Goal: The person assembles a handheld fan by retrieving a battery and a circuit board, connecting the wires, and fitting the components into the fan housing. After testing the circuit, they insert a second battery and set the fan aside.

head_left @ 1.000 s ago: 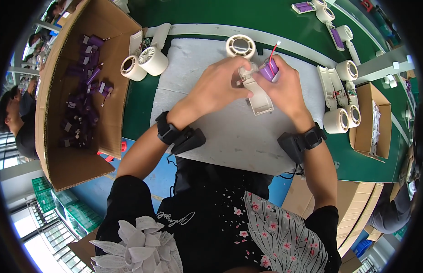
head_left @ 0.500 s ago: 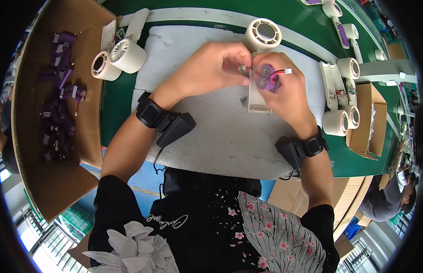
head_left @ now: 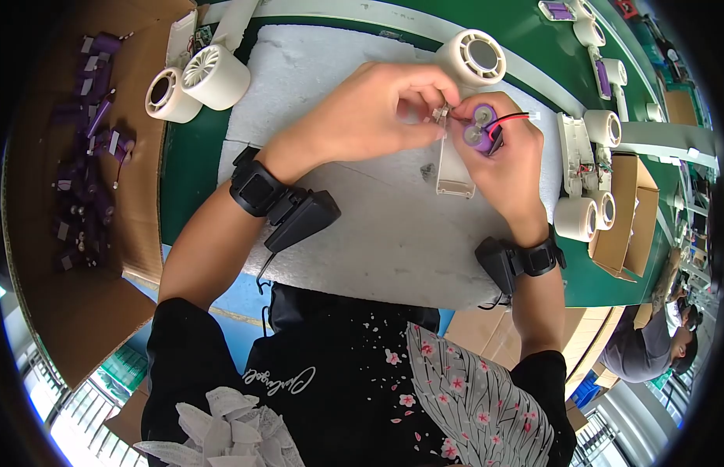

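Note:
A cream handheld fan half (head_left: 456, 167) lies on the grey-white foam mat, its round fan head (head_left: 480, 61) pointing away from me. Above its handle, my right hand (head_left: 506, 159) is closed round a purple battery pack (head_left: 477, 138), whose two round cell ends face up. Red and black wires run from the pack to a small white plug (head_left: 534, 116) on the right. My left hand (head_left: 370, 109) meets it from the left, thumb and fingers pinched at a small pale connector (head_left: 441, 114). Fingers partly hide this connector and the handle's upper part.
At left stands a cardboard box (head_left: 136, 226) holding several purple battery packs (head_left: 86, 179). Two fan heads (head_left: 216, 78) sit beside it. On the right are open fan halves (head_left: 576, 152) and a small carton (head_left: 623, 210). A person (head_left: 642, 350) is at far right.
Both hands, the battery pack and the fan have shifted slightly right. The pack has turned a little, and its plug now points farther right. The view has also shifted slightly.

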`<state>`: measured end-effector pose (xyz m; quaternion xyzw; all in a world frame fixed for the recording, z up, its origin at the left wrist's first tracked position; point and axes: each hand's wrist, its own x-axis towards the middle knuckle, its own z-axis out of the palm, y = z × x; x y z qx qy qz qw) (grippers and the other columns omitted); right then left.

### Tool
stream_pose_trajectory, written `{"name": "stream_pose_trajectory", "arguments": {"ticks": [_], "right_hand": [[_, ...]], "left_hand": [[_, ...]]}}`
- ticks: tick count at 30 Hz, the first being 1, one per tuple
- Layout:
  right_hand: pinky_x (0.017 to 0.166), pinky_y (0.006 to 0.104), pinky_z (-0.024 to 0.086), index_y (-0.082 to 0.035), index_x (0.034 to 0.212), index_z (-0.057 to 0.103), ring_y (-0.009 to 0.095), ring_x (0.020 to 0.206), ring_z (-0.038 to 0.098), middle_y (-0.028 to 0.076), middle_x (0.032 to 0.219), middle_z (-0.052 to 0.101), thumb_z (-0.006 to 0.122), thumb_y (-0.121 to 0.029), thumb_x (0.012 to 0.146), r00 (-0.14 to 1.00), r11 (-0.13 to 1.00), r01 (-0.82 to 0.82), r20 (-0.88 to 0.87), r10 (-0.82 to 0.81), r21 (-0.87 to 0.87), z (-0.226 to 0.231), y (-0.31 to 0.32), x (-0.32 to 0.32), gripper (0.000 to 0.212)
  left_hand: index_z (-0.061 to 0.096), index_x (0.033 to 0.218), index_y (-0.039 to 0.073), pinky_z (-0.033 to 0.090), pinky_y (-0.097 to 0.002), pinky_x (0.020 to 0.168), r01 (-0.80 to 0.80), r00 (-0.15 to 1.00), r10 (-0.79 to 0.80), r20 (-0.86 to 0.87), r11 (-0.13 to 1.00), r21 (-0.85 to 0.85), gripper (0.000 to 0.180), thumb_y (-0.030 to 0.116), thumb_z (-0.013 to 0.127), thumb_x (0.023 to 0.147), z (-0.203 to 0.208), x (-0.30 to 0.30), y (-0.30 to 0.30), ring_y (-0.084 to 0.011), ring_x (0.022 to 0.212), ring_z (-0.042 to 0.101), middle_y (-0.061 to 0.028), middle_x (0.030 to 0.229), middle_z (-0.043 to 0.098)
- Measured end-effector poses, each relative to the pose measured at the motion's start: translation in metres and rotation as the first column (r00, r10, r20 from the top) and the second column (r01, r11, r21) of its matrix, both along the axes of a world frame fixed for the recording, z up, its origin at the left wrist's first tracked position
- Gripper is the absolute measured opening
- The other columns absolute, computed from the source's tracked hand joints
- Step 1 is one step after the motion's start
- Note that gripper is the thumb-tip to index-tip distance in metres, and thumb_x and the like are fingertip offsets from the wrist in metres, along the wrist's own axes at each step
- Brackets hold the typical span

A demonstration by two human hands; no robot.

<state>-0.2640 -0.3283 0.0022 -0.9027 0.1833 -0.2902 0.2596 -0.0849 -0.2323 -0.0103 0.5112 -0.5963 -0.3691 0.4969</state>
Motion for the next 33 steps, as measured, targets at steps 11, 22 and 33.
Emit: {"name": "stream_pose_trajectory", "arguments": {"ticks": [11,22,33], "right_hand": [[0.065,0.023,0.048,-0.002,0.09,0.058,0.008,0.069,0.057,0.004,0.079,0.065,0.072,-0.001,0.078,0.998,0.985,0.034,-0.055,-0.025,0.172,0.006,0.0036,-0.0011,0.019],[0.057,0.0231,0.043,-0.004,0.086,0.055,0.009,0.06,0.047,0.003,0.07,0.056,0.071,0.0,0.075,0.997,0.992,-0.005,-0.08,0.015,0.125,0.0089,0.0034,-0.0008,0.02],[0.057,0.0223,0.041,-0.004,0.086,0.056,0.009,0.059,0.046,0.002,0.069,0.056,0.071,-0.001,0.074,0.996,0.993,-0.009,-0.082,0.019,0.117,0.0077,0.0025,-0.0002,0.02]], "left_hand": [[0.062,0.109,0.004,0.051,-0.027,0.079,0.016,0.999,-0.014,-0.044,0.999,0.034,0.026,0.003,0.067,0.084,-0.0018,-0.002,-0.0004,-0.0116,0.085,0.062,-0.0035,0.091,0.065],[0.069,0.104,0.004,0.05,-0.0271,0.075,0.032,0.983,-0.008,0.184,0.991,-0.13,0.026,-0.003,0.064,0.08,-0.0036,0.003,-0.0007,-0.0149,0.082,0.061,-0.0044,0.093,0.064],[0.069,0.1,0.003,0.05,-0.0264,0.076,-0.027,0.981,0.046,0.188,0.994,-0.105,0.024,-0.007,0.062,0.08,-0.0001,-0.0041,0.0021,-0.0155,0.084,0.061,-0.0054,0.095,0.063]]}}
